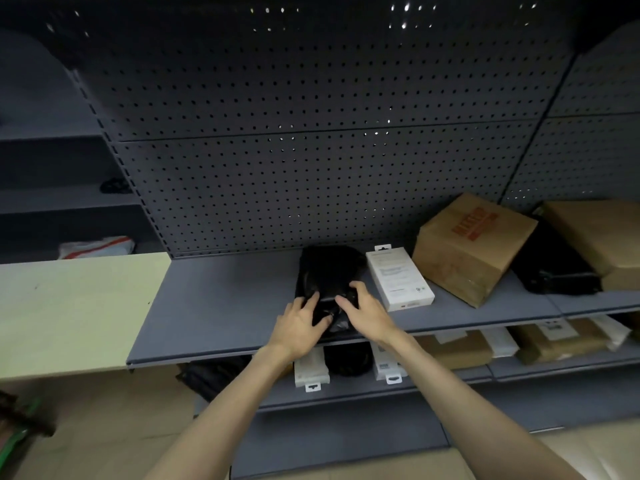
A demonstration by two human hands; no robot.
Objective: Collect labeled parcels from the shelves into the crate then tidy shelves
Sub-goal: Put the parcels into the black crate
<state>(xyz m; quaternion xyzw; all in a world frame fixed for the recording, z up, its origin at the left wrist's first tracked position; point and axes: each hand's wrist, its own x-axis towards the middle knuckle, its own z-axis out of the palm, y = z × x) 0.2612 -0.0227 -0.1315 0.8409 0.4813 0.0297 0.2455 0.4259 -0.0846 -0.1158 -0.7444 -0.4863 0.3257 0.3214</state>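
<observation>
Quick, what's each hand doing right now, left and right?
Left hand: grips the near end of the black parcel.
Right hand: grips the same black parcel.

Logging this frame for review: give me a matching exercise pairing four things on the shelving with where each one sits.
Things:
1. black plastic-wrapped parcel
2. white retail box
3. cardboard box with red print
4. white and orange bag

Places:
A. tilted, leaning back toward the pegboard
B. on a lower shelf of the unit at far left
C. under the left hand and the right hand
D. flat between the black parcel and the cardboard box

Pairs: 1-C, 2-D, 3-A, 4-B
</observation>
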